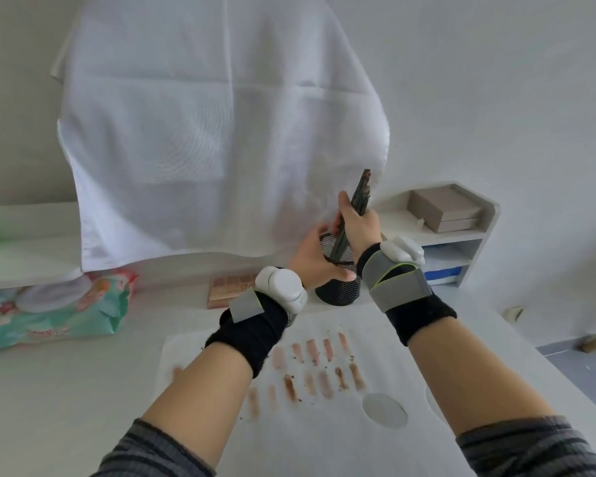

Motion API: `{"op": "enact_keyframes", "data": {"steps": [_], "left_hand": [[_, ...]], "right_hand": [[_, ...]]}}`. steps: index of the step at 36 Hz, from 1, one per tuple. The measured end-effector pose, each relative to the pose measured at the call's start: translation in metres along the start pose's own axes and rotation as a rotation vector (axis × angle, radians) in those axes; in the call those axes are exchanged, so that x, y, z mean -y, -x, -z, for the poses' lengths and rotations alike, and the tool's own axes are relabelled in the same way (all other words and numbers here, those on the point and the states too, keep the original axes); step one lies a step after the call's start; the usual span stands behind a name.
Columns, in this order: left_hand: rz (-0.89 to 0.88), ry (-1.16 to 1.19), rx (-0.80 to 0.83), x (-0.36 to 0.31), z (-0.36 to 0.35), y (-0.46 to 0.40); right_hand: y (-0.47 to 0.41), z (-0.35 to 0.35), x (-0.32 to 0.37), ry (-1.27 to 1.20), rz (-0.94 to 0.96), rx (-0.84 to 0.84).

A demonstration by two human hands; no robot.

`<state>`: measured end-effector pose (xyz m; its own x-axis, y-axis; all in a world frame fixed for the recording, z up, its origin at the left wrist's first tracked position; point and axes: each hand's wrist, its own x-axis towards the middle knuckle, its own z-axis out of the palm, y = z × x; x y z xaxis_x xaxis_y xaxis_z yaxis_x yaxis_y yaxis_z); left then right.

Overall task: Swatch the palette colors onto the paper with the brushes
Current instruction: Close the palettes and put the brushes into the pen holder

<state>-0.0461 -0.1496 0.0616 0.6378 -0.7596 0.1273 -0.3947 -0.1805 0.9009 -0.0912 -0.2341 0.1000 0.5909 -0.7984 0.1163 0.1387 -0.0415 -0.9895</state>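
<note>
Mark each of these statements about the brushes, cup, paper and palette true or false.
1. The right hand grips a bundle of brushes. True.
2. The left hand rests flat on the paper. False: it holds the black mesh cup.
3. The paper carries brownish swatches. True.
4. The palette lies on the paper. False: it lies behind the paper, left of the cup.

Right hand [356, 223] grips brushes [358, 197] above mesh cup [339, 290] held by left hand [312, 261].
</note>
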Motion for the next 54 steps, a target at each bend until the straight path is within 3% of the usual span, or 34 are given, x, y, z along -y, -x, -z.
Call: {"op": "enact_keyframes", "data": {"steps": [6, 12, 26, 40, 47, 54], "left_hand": [[-0.011, 0.094, 0.002, 0.010, -0.012, -0.001], [-0.023, 0.129, 0.005, 0.008, -0.010, 0.001], [0.000, 0.072, -0.012, 0.011, -0.011, 0.000], [0.031, -0.016, -0.005, 0.003, -0.010, 0.010], [0.052, -0.094, -0.056, 0.000, 0.004, 0.037], [0.041, -0.247, -0.107, 0.010, 0.023, 0.082]], "right_hand": [[-0.003, -0.002, -0.008, 0.004, -0.086, 0.057], [-0.005, 0.004, -0.009, 0.170, -0.102, 0.041], [0.015, 0.014, 0.006, 0.338, 0.084, -0.085], [0.032, 0.024, 0.010, 0.468, 0.413, -0.162], [0.059, 0.038, 0.014, 0.316, 0.450, -0.035], [0.098, 0.052, -0.001, 0.095, 0.204, 0.096]]}}
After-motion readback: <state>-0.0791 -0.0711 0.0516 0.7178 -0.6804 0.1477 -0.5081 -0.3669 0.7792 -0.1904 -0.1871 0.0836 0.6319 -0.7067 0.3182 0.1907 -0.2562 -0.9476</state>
